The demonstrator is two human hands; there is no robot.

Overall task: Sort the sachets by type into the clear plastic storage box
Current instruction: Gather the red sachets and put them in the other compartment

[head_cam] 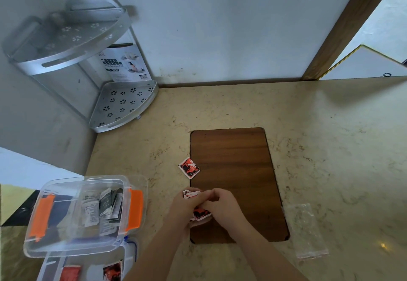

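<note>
Near left: clear plastic storage box with orange latches [86, 214], containing white and dark sachets. Left hand [184, 207] and right hand [220, 202] together grip a bunch of red-and-white sachets [199, 213] over the brown wooden board's [233, 170] near-left edge. One loose red-and-white sachet [189, 168] lies farther, overlapping the board's left edge.

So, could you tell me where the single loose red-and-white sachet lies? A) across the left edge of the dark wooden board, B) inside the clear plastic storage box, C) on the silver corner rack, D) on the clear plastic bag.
A: the single loose red-and-white sachet lies partly on the dark wooden board and partly on the beige stone counter, over the board's left edge.
</note>
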